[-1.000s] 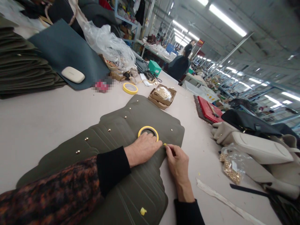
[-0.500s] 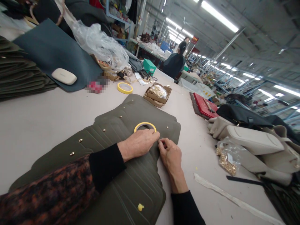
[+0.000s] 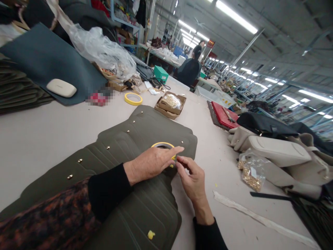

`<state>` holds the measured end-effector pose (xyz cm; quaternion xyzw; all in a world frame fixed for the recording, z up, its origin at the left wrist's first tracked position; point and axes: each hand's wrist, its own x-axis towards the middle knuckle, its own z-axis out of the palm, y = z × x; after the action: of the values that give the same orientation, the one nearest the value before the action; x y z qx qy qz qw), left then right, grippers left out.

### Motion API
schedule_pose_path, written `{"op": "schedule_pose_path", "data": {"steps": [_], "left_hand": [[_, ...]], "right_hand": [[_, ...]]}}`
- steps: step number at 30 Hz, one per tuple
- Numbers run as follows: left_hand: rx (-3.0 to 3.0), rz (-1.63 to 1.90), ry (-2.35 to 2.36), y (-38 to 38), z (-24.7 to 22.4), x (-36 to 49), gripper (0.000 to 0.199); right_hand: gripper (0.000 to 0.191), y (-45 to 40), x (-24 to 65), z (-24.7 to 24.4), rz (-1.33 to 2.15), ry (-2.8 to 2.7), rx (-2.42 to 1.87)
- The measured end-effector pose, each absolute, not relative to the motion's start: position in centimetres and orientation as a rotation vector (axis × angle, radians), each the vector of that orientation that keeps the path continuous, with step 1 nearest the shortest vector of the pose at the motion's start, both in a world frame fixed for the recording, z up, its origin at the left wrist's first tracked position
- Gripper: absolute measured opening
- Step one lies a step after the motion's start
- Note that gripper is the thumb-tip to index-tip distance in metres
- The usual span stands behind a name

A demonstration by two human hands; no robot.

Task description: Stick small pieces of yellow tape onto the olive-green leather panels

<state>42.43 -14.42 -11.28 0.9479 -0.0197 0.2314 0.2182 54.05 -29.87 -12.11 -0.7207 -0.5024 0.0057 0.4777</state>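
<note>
My left hand [image 3: 149,162] holds a roll of yellow tape [image 3: 163,143] above a stack of dark olive panels [image 3: 135,194]. Its fingers reach across the near side of the roll and hide part of it. Close to those fingertips, my right hand [image 3: 193,177] is closed in a pinch; what sits between its thumb and forefinger is too small to make out. A yellow scrap [image 3: 171,166] shows under the left fingers. Small gold studs [image 3: 108,148] run along the stepped edge of the panels, and a crumpled yellow bit [image 3: 151,235] lies on the nearest one.
Beyond the panels are a second yellow tape roll [image 3: 133,99] and a cardboard box [image 3: 170,105] of gold hardware. Cream bags [image 3: 279,147], a bag of gold parts [image 3: 252,177] and a white strip [image 3: 260,217] lie right. A white case [image 3: 61,88] rests left. A person [image 3: 189,69] sits farther back.
My left fingers have straightened over the tape roll, and a yellow scrap now shows beneath them. My right hand stays pinched beside them. The whole view has shifted slightly.
</note>
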Motion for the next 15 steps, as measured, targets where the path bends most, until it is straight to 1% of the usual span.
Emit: {"op": "schedule_pose_path", "data": {"steps": [5, 8, 12, 15], "left_hand": [[2.69, 0.567, -0.033, -14.9, -10.9, 42.4, 0.047], [2.686, 0.508, -0.018, -15.1, -10.4, 42.2, 0.035], [2.661, 0.453, -0.026, -14.9, -10.2, 42.2, 0.014], [2.679, 0.478, 0.009, -14.8, -10.3, 42.3, 0.011]], "right_hand": [[0.015, -29.4, 53.7, -12.1, -0.192, -1.396, -1.752], [0.013, -29.4, 53.6, -12.3, -0.259, -1.397, -1.82], [0.013, -29.5, 53.5, -12.5, -0.35, -1.372, -1.887], [0.013, -29.3, 52.9, -12.1, -0.322, -1.301, -1.904]]}}
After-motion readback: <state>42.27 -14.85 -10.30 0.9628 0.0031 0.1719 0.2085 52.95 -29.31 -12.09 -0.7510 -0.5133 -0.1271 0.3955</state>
